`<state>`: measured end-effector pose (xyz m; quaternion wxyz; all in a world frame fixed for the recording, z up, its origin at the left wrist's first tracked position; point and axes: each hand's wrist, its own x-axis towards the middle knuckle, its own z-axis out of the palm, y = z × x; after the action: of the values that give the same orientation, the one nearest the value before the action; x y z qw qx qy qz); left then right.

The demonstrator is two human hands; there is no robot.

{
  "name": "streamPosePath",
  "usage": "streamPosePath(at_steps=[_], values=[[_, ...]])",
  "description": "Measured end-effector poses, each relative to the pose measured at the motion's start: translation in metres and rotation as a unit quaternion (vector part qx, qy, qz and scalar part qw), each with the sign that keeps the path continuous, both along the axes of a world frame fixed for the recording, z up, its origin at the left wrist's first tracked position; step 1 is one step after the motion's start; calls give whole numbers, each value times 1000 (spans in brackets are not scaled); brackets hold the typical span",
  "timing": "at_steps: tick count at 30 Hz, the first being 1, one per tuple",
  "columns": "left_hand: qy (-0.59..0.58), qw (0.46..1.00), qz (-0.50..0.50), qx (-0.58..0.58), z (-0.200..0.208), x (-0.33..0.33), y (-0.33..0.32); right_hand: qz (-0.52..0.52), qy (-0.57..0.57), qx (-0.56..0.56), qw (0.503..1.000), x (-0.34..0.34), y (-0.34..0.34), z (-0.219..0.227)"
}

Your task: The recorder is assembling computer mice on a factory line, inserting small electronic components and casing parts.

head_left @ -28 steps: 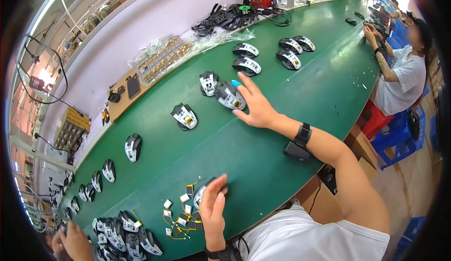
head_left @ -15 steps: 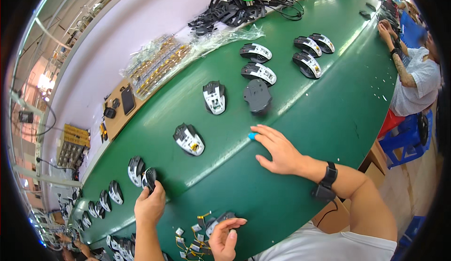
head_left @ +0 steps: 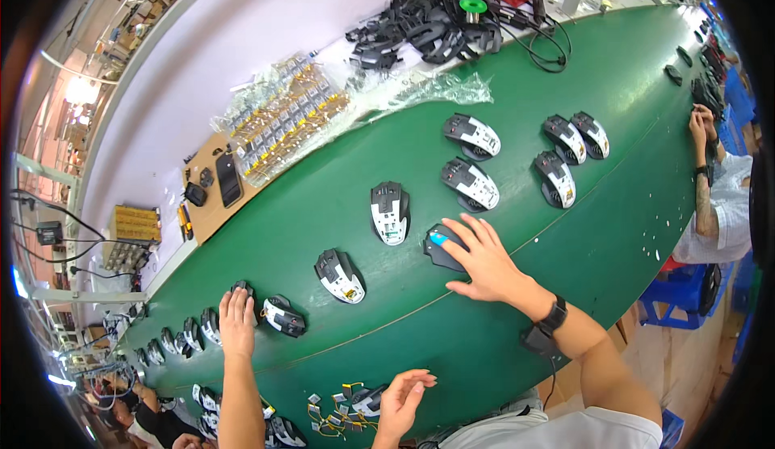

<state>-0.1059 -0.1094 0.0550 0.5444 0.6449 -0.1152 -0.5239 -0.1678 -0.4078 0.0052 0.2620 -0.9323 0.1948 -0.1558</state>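
My right hand [head_left: 490, 268], with a blue cover on one fingertip and a black strap at the wrist, reaches over a dark mouse [head_left: 437, 258] lying underside up. Its fingers are spread; the blue-tipped one lies over the mouse, which the hand partly hides. Close to the near edge, my left hand [head_left: 402, 399] has loosely bent fingers with the thumb apart, and nothing shows in it. Beside it are a half-assembled mouse [head_left: 367, 401] and a heap of small silver pieces with yellow wires [head_left: 333, 413]. Farther off lies an open white-and-black mouse [head_left: 390, 215].
More open mice [head_left: 471, 184] stand along the green table [head_left: 581, 231]. A co-worker's hand [head_left: 237, 320] rests on a mouse at left; another mouse [head_left: 284, 316] lies beside it. Wired parts in plastic [head_left: 282, 122], black shells [head_left: 436, 25] and a phone [head_left: 229, 179] line the back.
The view has shifted. The dark mouse has come nearer, and my right hand is now over it. The co-worker's hand has let go of one mouse and touches another farther left.
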Motion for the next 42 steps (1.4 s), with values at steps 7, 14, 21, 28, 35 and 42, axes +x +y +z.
streamPosePath(at_steps=[7, 14, 21, 28, 35, 42], values=[[-40, 986, 113, 116, 12, -45, 37, -91, -44, 403, 910, 11, -17, 6], [-46, 984, 108, 134, 41, -73, 19, -209, -63, 225, 950, 3, -23, -26], [-133, 982, 52, 125, 38, -36, 4, -69, -108, 121, 984, -45, 7, -34], [-300, 950, 47, 69, -1, 160, -58, -71, -120, 52, 989, -51, 25, -39], [-565, 746, 53, 348, -16, 456, -91, -125, -35, 18, 991, -50, 33, -34], [-717, 585, 89, 369, -95, 582, -93, -164, -3, -6, 986, -45, 44, -35]])
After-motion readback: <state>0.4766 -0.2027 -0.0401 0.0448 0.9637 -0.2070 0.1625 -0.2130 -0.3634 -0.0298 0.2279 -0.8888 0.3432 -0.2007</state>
